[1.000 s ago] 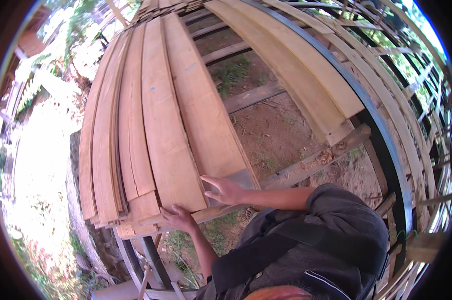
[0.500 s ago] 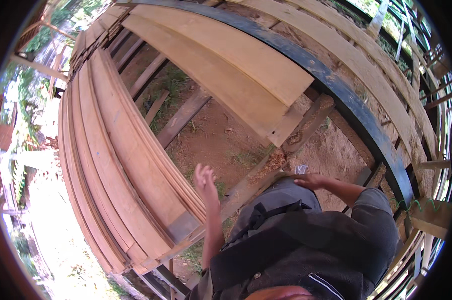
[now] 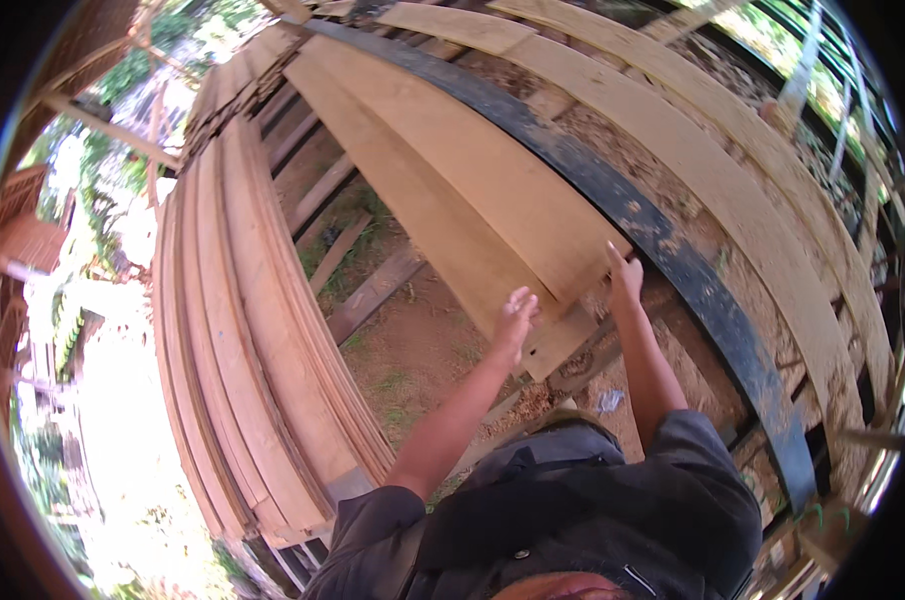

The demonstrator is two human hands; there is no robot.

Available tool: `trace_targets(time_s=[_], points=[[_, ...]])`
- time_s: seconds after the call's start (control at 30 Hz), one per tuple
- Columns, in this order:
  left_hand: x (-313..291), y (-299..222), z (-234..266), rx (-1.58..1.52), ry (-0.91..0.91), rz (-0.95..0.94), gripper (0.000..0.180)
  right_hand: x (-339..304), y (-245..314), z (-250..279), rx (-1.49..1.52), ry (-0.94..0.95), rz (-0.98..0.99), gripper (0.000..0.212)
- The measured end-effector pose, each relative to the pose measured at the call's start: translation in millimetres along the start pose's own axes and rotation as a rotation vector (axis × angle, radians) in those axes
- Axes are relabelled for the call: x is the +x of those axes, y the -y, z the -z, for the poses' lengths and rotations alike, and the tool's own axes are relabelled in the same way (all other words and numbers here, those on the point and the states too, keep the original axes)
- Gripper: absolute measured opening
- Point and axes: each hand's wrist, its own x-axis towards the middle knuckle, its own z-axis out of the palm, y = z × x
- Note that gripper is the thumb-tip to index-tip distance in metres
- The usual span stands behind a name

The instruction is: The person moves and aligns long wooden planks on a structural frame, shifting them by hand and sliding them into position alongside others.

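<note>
Two long wooden planks lie ahead of me, the upper plank (image 3: 493,190) partly overlapping the lower plank (image 3: 413,200), with their near ends toward me. My left hand (image 3: 516,322) is over the near end of the lower plank, its fingers apart and nothing in them. I cannot tell whether it touches the wood. At the near right corner of the upper plank is my right hand (image 3: 625,277), with its thumb held away from the other fingers. Contact with that corner is unclear, and part of the hand is blurred.
To the left a stack of boards (image 3: 273,330) runs away from me. A dark metal beam (image 3: 613,190) curves along the right of the planks, with more pale boards (image 3: 703,180) beyond it. Wooden crosspieces (image 3: 373,295) span the dirt ground. Clear plastic litter (image 3: 609,401) lies near my legs.
My right hand has left my thigh and reached forward to the upper plank's corner. My left hand has moved right, from beside the board stack to over the lower plank's end. The view has shifted.
</note>
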Motion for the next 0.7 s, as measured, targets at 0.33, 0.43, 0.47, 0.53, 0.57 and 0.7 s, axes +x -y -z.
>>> trace_targets(time_s=[0.33,0.43,0.47,0.53,0.57,0.7], points=[[-5,20,15,-0.128,-0.024,0.037,0.052,-11,26,-1,-0.035,0.113,0.026,0.046],[-8,18,19,-0.150,-0.028,0.042,0.052,-23,34,0,0.023,0.136,-0.012,0.049],[-5,8,17,-0.188,-0.047,0.041,0.053,-21,39,1,0.057,0.140,-0.009,0.050],[-8,1,18,-0.259,-0.096,0.080,0.057,-34,30,-1,0.101,0.217,-0.047,0.050],[-6,-4,23,-0.238,-0.162,0.079,0.062,-47,20,-5,0.123,0.253,-0.075,0.051],[-2,10,66,-0.192,-0.391,0.060,0.080,-133,1,-35,0.097,0.374,-0.194,0.053]])
